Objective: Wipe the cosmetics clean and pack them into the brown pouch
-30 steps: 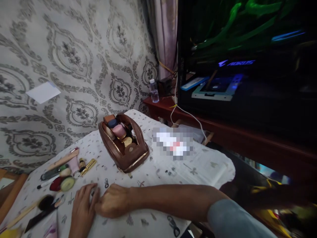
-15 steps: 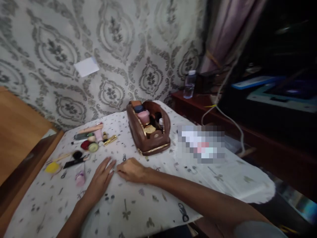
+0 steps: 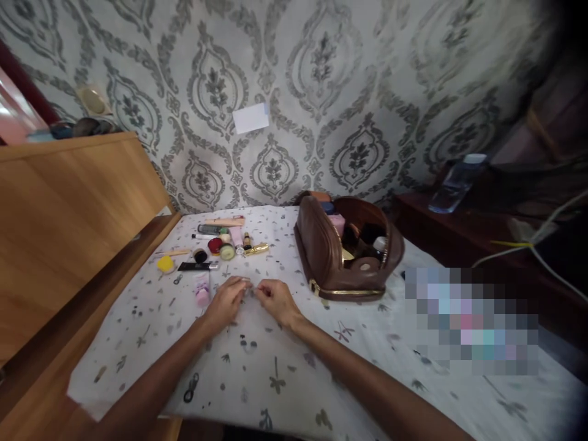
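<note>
My left hand [image 3: 228, 301] rests on the patterned white cloth [image 3: 275, 349], its fingers bent and drawn together. Just across from it, my right hand [image 3: 278, 301] is closed, with thumb and fingertips pinched. The fingertips of both hands nearly meet, and a small pale glint lies between them, too small to name. A pink-and-white tube [image 3: 201, 289] lies left of my left hand. Beyond my right hand stands an open brown leather makeup bag [image 3: 319, 245] holding a pink item [image 3: 337, 224], a white-capped item [image 3: 380, 245] and darker things that are hard to make out.
Several cosmetics lie at back left: a gold tube [image 3: 257, 249], a green-lidded jar [image 3: 226, 252], a red round item [image 3: 214, 246], a black tube [image 3: 195, 266] and a yellow sponge [image 3: 165, 264]. A water bottle [image 3: 454, 187] stands at right. A wooden panel [image 3: 78, 202] borders the left.
The view has swung left. My left hand has gone from lying flat with fingers stretched to bent fingers near my right hand. My right hand stays closed.
</note>
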